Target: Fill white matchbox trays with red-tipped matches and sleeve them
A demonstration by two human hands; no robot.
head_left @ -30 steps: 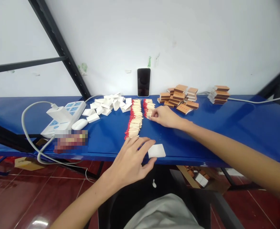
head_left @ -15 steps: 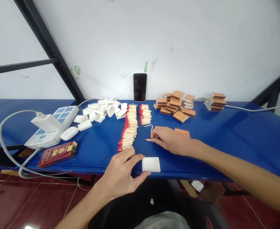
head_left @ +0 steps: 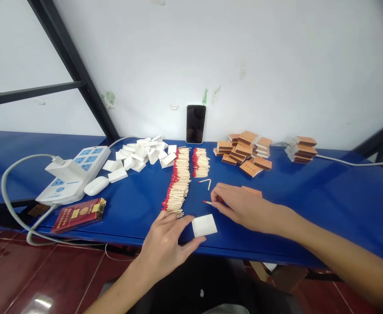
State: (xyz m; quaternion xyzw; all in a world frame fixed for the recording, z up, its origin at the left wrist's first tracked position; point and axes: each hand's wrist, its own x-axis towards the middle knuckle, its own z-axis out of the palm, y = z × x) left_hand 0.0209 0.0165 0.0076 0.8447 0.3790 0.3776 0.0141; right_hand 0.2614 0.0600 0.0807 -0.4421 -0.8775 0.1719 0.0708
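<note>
My left hand [head_left: 167, 244] has thumb and forefinger on the left end of a white matchbox tray [head_left: 205, 225] near the blue table's front edge. Up and to the right of the tray, my right hand [head_left: 233, 203] pinches a red-tipped match [head_left: 207, 202]. Two loose matches [head_left: 209, 184] lie just beyond its fingers. A long row of matches [head_left: 178, 183] runs away from my left hand, with a shorter row [head_left: 201, 162] to its right. Partly behind my right hand is an orange matchbox cover [head_left: 253, 191].
White trays [head_left: 142, 152] are heaped at the back left, orange covers [head_left: 243, 150] at the back right, with a stack [head_left: 302, 149] farther right. A phone [head_left: 195, 124] leans on the wall. At left are a power strip [head_left: 73, 176], a white mouse [head_left: 96, 186] and a red box [head_left: 79, 215].
The view has shifted slightly. My right hand has lifted the match off the table a little, and the white tray is now tilted at a slight angle beside my left hand.
</note>
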